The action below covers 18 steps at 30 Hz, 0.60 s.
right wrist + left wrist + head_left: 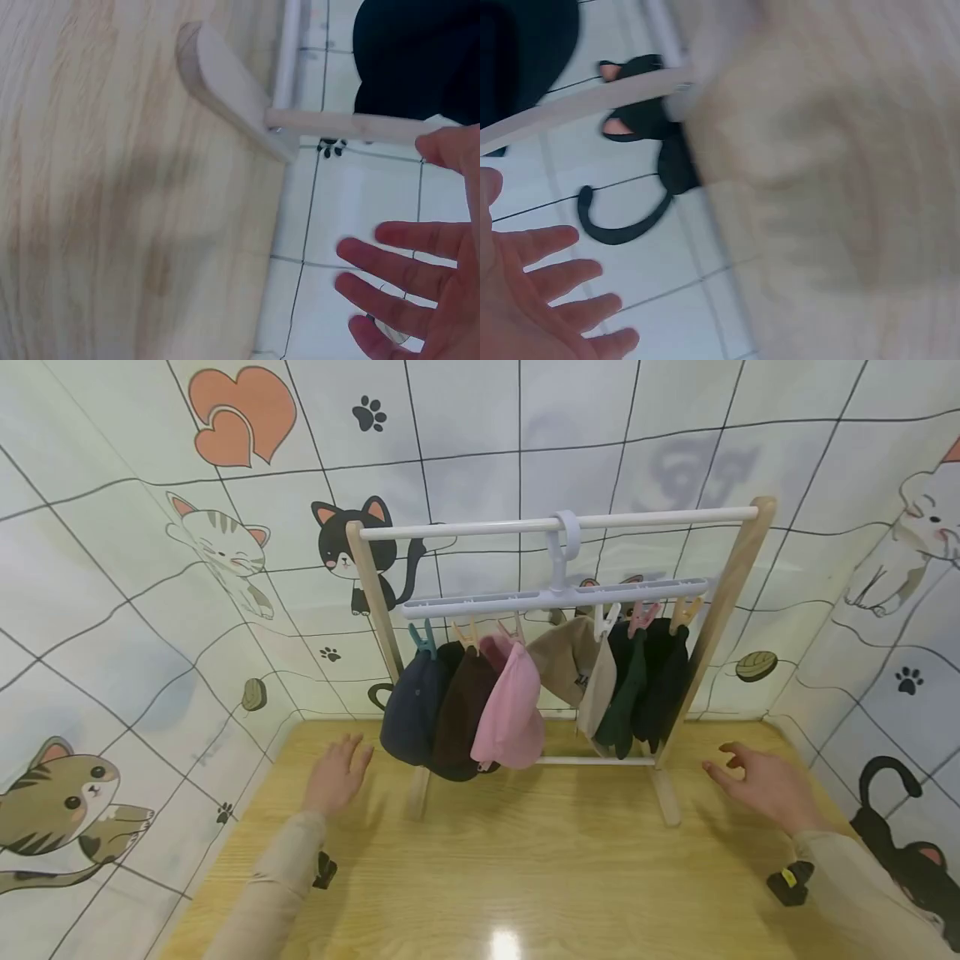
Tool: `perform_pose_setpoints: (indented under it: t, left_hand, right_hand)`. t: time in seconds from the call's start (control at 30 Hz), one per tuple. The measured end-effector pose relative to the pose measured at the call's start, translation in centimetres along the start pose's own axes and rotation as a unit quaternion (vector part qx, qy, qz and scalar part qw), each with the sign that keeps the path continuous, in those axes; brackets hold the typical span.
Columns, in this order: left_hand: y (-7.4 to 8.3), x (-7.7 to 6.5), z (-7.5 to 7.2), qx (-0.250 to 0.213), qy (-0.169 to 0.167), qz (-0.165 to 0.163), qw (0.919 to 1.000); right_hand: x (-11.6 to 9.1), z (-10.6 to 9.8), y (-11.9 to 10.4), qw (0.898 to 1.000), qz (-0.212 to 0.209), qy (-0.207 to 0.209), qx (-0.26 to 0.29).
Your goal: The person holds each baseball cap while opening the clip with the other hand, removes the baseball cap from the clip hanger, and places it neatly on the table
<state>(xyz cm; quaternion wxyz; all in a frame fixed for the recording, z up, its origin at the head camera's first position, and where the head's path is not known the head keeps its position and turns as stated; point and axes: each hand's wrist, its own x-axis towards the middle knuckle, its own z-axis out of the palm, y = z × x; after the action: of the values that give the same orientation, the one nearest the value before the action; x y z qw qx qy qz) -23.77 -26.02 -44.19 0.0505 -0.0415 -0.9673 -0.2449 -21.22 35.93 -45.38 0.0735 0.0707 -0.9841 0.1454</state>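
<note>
While caps [510,710] hang on a rack [732,585], left hand [334,774] and right hand [768,785] flank it, fingers [397,268] loose, empty.
Bumping the rack could jolt caps from their clothespegs [642,617].

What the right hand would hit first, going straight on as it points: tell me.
Most likely the rack's right post, which the right hand points towards in the head view, though depth is unclear.
</note>
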Motion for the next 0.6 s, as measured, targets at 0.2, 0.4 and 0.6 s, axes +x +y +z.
perform_pose_setpoints:
  t: [0.2, 0.4, 0.6]
  left_hand:
    - [2.3, 0.3, -2.8, -0.119, 0.016, -0.002, 0.9928]
    - [4.7, 0.9, -4.9, -0.182, 0.048, 0.043, 0.9812]
    - [6.7, 1.2, -5.8, -0.197, 0.057, 0.073, 0.9761]
  right_hand:
    - [-0.5, -0.6, -1.5, 0.999, -0.025, -0.006, 0.039]
    - [-0.6, -0.4, -3.1, 0.997, -0.050, 0.012, 0.054]
    - [-0.6, -0.5, -5.2, 0.994, -0.083, 0.017, 0.071]
